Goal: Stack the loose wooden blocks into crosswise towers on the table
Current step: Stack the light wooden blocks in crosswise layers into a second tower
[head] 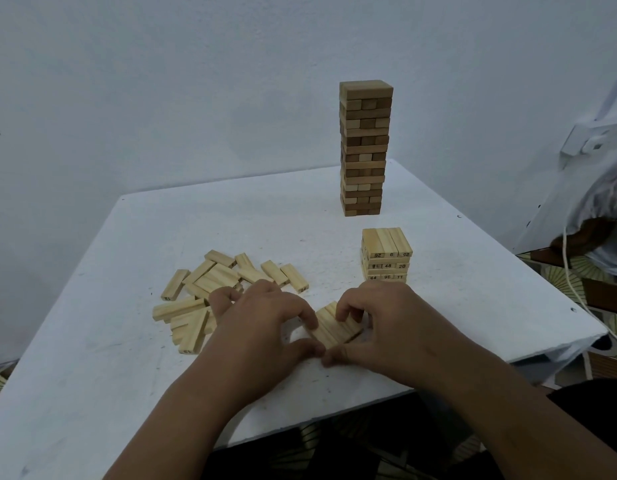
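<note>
Both my hands pinch a row of blocks point(336, 327) lying flat near the table's point(92, 341) front edge: left hand point(265, 327) at its nine o'clock, right hand point(386, 320) at three; probably three blocks. Loose blocks point(210, 292) lie at ten o'clock, a short tower point(386, 256) at one.

Open table point(134, 341) on the near-left and across the far-left half. Loose block pile point(210, 292) blocks centre-left. Short numbered stack point(386, 254) and tall tower point(366, 147) line the right; a bare gap between them. White cable point(574, 289) hangs off the right edge.
</note>
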The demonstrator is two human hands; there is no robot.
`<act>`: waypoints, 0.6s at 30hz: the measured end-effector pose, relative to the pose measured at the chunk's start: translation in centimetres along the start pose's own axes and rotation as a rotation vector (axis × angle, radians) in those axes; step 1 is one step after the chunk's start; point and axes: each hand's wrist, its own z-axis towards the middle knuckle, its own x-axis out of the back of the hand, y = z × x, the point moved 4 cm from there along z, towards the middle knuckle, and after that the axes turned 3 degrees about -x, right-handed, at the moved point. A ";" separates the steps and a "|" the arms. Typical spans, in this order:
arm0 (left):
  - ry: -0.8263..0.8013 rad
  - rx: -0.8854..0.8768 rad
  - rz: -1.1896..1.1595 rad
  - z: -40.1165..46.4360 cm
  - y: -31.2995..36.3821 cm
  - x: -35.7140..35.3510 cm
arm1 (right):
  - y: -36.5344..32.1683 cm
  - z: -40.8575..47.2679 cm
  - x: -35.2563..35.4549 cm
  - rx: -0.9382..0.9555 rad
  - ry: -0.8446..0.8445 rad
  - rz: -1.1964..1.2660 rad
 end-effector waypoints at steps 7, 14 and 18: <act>0.013 -0.042 -0.005 -0.1 -0.7 -0.2 | 0.2 -0.2 0.5 0.083 -0.046 0.051; -0.045 -0.112 0.001 -0.4 -0.3 -0.5 | 1.2 -0.3 1.0 0.141 -0.080 0.110; -0.023 -0.112 -0.030 -0.3 0.0 -0.5 | 1.5 -0.1 1.1 0.158 -0.085 0.122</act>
